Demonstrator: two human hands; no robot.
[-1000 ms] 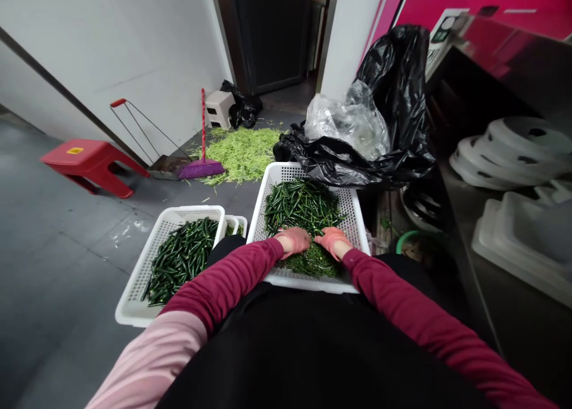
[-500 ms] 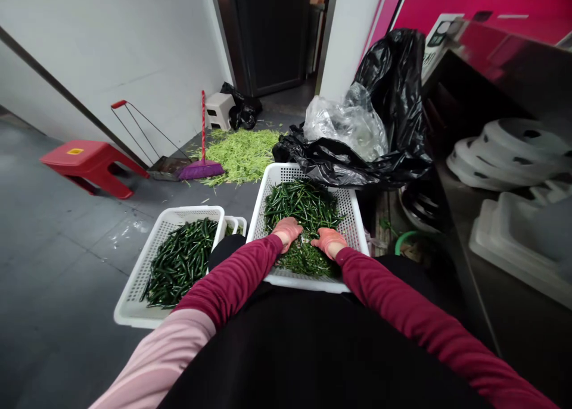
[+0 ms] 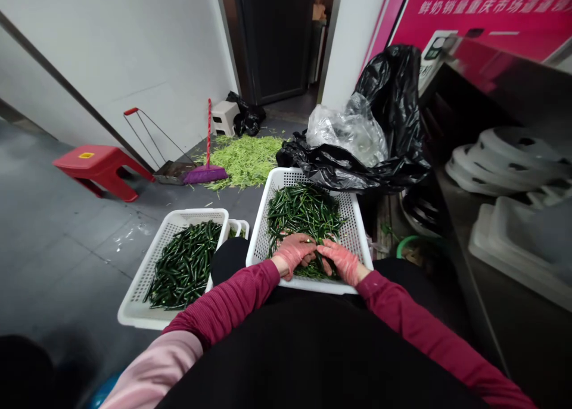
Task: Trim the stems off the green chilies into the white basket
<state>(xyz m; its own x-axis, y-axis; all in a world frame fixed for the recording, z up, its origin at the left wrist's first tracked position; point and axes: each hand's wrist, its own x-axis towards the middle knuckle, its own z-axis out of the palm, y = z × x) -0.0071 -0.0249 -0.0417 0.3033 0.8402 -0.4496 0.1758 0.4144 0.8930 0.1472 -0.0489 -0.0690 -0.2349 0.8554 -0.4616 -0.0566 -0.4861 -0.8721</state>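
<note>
My left hand (image 3: 295, 251), in a thin pinkish-orange glove, is closed with a small green tip showing at its fingers, apparently a green chili pepper. Close against it, my gloved right hand (image 3: 340, 258) has its fingers bent around dark green chili peppers. Both hands are low over the near part of a white perforated basket (image 3: 360, 233) at my lap. Long green chili peppers (image 3: 304, 209) are heaped in its far half; thin green stems and bits (image 3: 311, 271) lie under my hands. My fingers partly hide what they grip.
To the left, a second white basket (image 3: 132, 305) holds more green chilies. A red stool (image 3: 96, 162), dustpan (image 3: 172, 172) and purple broom (image 3: 205, 174) stand beyond, near a pile of pale green trimmings (image 3: 250, 162). Black plastic bags (image 3: 395, 117) overhang the lap basket's far right; white stacked containers (image 3: 509, 159) are at right.
Both hands have drawn nearer to me and come together over the near part of the basket. Earlier they were apart, reaching into the chilies. The view has shifted slightly.
</note>
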